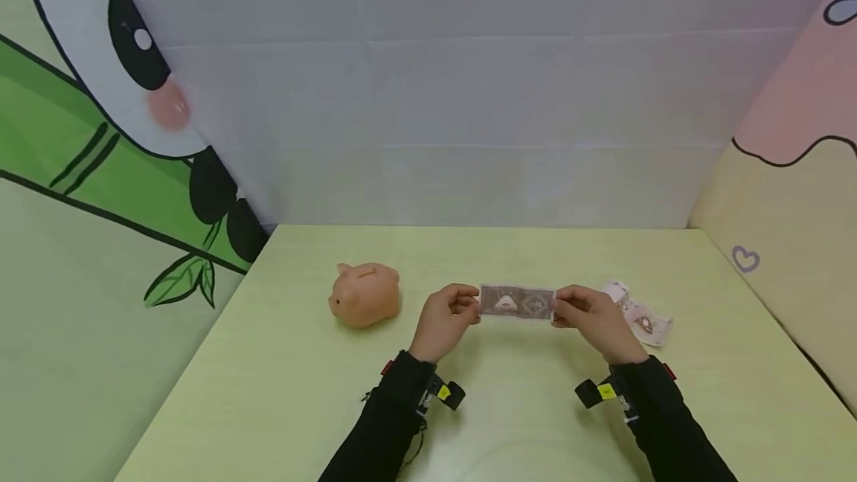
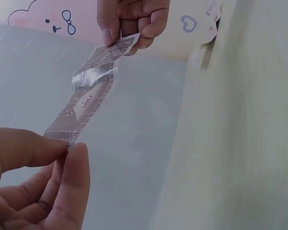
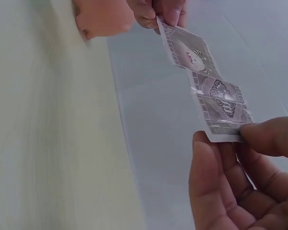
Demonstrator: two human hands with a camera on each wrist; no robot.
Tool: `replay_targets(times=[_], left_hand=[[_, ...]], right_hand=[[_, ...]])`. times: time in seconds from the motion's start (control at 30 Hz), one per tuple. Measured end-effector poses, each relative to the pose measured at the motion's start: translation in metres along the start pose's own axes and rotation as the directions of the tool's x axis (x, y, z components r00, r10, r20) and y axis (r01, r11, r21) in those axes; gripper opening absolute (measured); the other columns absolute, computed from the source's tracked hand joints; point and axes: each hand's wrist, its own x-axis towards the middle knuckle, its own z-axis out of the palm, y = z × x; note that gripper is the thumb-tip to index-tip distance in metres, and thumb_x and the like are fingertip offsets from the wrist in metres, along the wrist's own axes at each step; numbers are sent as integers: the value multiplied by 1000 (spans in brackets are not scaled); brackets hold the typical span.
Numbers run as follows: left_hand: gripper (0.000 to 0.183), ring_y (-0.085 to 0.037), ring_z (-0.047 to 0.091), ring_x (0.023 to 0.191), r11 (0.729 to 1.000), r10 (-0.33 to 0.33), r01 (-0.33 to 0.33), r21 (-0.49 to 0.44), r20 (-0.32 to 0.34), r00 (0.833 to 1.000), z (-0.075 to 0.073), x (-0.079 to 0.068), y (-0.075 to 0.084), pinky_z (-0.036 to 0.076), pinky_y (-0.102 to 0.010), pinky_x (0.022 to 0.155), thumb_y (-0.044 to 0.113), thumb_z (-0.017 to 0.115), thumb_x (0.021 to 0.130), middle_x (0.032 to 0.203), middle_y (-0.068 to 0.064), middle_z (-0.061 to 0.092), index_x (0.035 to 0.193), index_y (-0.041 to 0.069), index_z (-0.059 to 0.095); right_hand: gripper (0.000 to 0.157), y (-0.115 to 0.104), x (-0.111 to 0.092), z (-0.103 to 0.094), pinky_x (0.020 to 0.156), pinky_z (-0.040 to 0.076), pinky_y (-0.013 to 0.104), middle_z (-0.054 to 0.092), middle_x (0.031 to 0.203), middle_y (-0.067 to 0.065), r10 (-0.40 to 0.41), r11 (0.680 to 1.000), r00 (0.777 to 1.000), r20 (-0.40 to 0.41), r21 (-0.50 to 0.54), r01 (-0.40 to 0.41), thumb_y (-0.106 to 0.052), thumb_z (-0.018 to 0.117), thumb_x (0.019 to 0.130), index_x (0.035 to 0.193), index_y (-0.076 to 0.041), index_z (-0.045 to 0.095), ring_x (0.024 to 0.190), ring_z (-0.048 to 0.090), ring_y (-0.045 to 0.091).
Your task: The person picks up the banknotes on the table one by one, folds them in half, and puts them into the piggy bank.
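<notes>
A creased play banknote [image 1: 517,302], brownish-purple with a white border, is stretched between both hands above the table. My left hand [image 1: 448,320] pinches its left end between thumb and fingers; my right hand [image 1: 598,320] pinches the right end the same way. In the left wrist view the banknote [image 2: 89,98] shows a glossy fold across its middle. The right wrist view shows the banknote [image 3: 206,79] with a small cartoon figure on one half and a patterned emblem on the other.
An orange piggy bank [image 1: 364,294] with a slot on its back stands left of the left hand. More creased play notes [image 1: 648,324] lie on the pale yellow table [image 1: 522,422] behind the right hand. A white wall [image 1: 469,132] rises at the back, with cartoon-printed side panels.
</notes>
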Motion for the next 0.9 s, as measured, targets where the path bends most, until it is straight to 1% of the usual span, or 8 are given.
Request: replay_targets(times=[0.17,0.27,0.37,0.5,0.57,0.63,0.8,0.9], left_hand=[[25,-32,66,89,1000,-1,1,-24,-8,1000,-7,-3,1,58,-36,82,4,60,96,102,-23,63,120,-3,61],[23,-34,67,87,1000,-3,2,-30,-30,1000,-11,-5,3,59,-34,79,4,62,95,101,-24,64,116,-4,63],[18,-31,67,85,999,-19,17,-27,-52,998,-14,-7,5,59,-32,78,4,63,94,99,-22,65,111,-2,65],[16,-29,67,84,999,-27,25,-34,-66,997,-18,-9,7,59,-27,76,5,63,94,98,-22,65,109,-2,65],[17,-32,67,84,999,-16,13,-38,-70,997,-20,-10,7,59,-28,76,3,62,95,98,-24,65,110,-4,64],[18,-32,66,83,999,-16,13,-45,-83,996,-23,-10,8,59,-32,76,4,62,94,97,-25,65,110,-4,65],[17,-26,66,80,999,-29,25,-46,-101,994,-29,-12,12,58,-42,79,6,63,94,97,-25,65,109,-4,66],[18,-26,65,82,999,-33,30,-36,-94,995,-33,-11,12,58,-40,79,8,63,95,98,-27,64,109,-3,65]], right_hand=[[31,-2,5,7,87,57,37,61,101,17,-10,1000,1000,-6,19,11,-21,59,99,118,4,57,89,66,19],[30,-4,9,12,86,57,36,61,100,15,-9,1000,1000,-19,26,9,-19,59,99,118,4,58,87,65,15],[29,-8,12,18,82,58,34,64,98,13,-19,1000,999,-49,12,19,-18,60,99,117,4,60,83,64,13],[27,-15,15,27,79,58,31,66,96,15,-37,999,995,-96,-5,36,-17,60,98,115,4,62,80,64,13],[26,-19,16,31,78,58,30,67,96,16,-39,999,993,-113,-6,39,-16,60,98,115,4,63,79,64,12],[25,-22,16,34,77,58,28,67,95,16,-40,999,991,-130,-12,39,-16,60,98,114,4,64,77,63,11],[24,-28,17,39,77,58,27,68,95,16,-37,999,990,-136,-14,36,-17,60,98,113,3,65,77,63,10],[23,-28,18,40,77,58,28,67,94,17,-32,999,992,-123,-4,32,-16,61,98,112,2,64,78,64,11]])
